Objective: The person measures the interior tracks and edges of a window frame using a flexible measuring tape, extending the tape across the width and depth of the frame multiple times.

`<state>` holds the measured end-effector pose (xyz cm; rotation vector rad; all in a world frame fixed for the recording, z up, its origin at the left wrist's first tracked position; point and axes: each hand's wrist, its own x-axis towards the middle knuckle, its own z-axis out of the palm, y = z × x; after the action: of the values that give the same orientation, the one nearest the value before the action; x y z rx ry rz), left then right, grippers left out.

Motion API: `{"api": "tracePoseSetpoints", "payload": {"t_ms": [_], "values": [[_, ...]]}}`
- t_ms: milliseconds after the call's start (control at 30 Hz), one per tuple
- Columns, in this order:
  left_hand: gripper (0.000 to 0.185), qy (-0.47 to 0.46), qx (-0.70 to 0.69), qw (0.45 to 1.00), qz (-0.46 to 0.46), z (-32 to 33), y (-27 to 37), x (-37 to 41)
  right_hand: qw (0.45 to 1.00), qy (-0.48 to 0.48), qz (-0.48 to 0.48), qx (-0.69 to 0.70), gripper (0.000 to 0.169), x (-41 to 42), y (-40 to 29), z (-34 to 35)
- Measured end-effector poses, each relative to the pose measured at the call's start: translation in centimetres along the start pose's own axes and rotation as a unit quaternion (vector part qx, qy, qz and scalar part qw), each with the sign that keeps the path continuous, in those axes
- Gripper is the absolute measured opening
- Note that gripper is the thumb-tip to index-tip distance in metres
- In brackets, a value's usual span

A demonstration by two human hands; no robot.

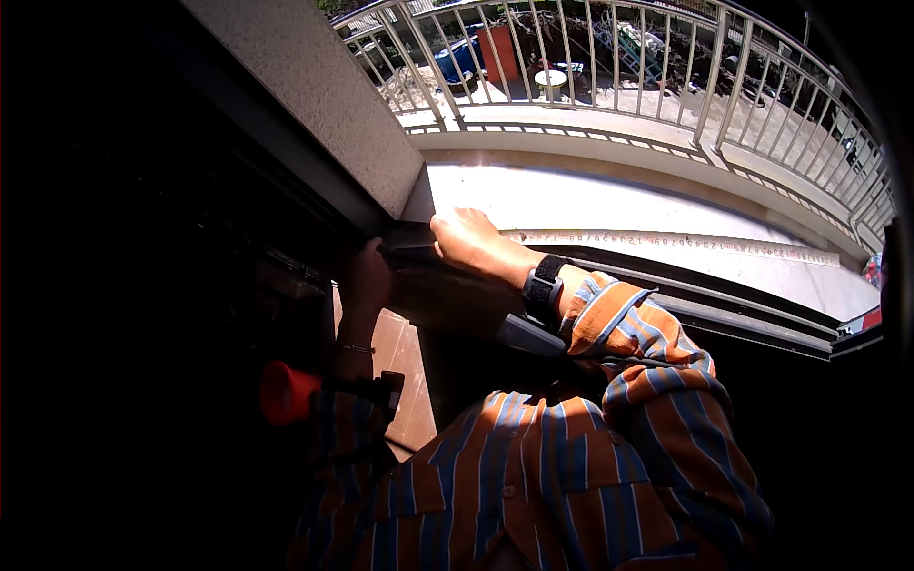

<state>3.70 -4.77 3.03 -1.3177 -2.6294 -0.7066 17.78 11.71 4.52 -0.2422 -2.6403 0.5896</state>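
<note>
In sunlight at the picture's centre, my right hand (464, 235) is at the left end of a tape measure blade (671, 244), which runs rightward along the window track (685, 292). Its fingers are curled near the wall's corner, and their tips are too bright to make out. My left hand (368, 275) lies in deep shade against the dark frame (407, 239) near that corner, with its fingertips pointing up; whether it holds anything is hidden. A grey, smooth object (532, 335), partly hidden, lies below my right wrist.
A metal railing (593, 57) stands past the pale ledge (543, 193). The rough wall edge (321, 93) slants down on the left. An orange-red cone-shaped object (285, 392) is beside my left forearm, near a tiled floor (407, 364). Much of the left side is black.
</note>
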Motion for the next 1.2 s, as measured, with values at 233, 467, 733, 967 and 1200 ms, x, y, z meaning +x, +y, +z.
{"api": "tracePoseSetpoints", "payload": {"t_ms": [233, 467, 733, 967, 1200], "values": [[0.028, 0.069, -0.062, 0.995, 0.020, -1.8, -1.0, -2.1, 1.000, -0.025, 0.007, -0.001, 0.012, -0.1, -0.2, -0.4], [0.029, 0.057, -0.050, 0.997, -0.015, -0.7, -1.6, -2.6, 0.999, -0.025, 0.029, 0.002, 0.025, 0.3, 0.6, 0.2], [0.029, 0.001, -0.072, 0.991, -0.113, -1.4, -2.0, -3.0, 1.000, 0.009, -0.005, -0.001, 0.024, 0.0, 1.6, -0.1], [0.029, 0.180, -0.120, 0.972, -0.092, -5.4, -0.3, -3.8, 0.991, -0.076, -0.079, -0.078, 0.007, -1.9, -5.4, -2.2], [0.027, 0.148, -0.067, 0.987, -0.006, -5.3, 1.5, -4.2, 0.994, 0.006, -0.045, -0.095, 0.016, -3.1, 0.4, -8.1]]}}
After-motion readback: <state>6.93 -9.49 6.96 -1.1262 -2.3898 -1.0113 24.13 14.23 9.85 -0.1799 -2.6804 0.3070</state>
